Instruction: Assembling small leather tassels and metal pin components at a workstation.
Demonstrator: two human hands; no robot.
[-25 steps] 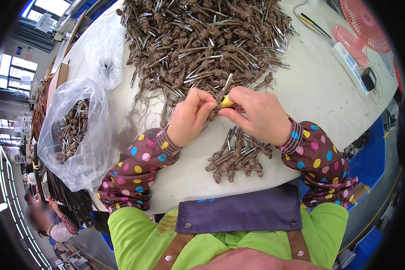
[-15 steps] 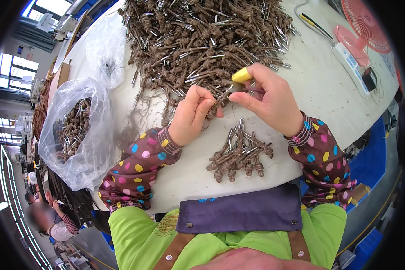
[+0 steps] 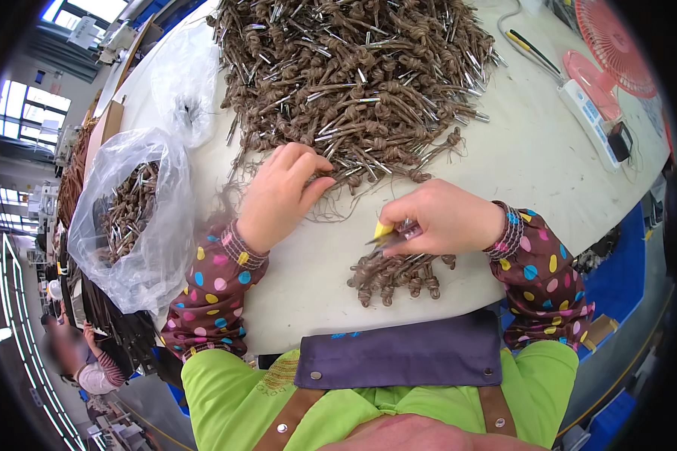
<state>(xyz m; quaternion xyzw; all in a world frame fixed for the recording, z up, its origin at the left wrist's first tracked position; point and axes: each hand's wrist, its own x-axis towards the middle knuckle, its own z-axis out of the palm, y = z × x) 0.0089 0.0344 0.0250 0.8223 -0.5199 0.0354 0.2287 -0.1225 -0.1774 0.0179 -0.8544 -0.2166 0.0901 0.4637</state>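
Observation:
My right hand (image 3: 444,219) grips a small yellow-handled tool (image 3: 382,231) together with a brown knotted cord with a metal tip, low over a small bundle of finished cords (image 3: 396,274) near the table's front edge. My left hand (image 3: 280,194) lies on the near edge of the big heap of brown knotted cords with metal tips (image 3: 353,71), fingers curled onto some cords. Both forearms wear brown dotted sleeve covers.
A clear plastic bag (image 3: 132,218) holding more cords sits at the left edge of the white table (image 3: 519,158). A second crumpled bag (image 3: 184,83) lies behind it. At the far right are a pink fan (image 3: 605,41), a white power strip (image 3: 590,120) and yellow-black tools (image 3: 530,46).
My right hand came down from near the heap to the small bundle with the yellow tool. My left hand let go and moved up and left onto the heap's edge.

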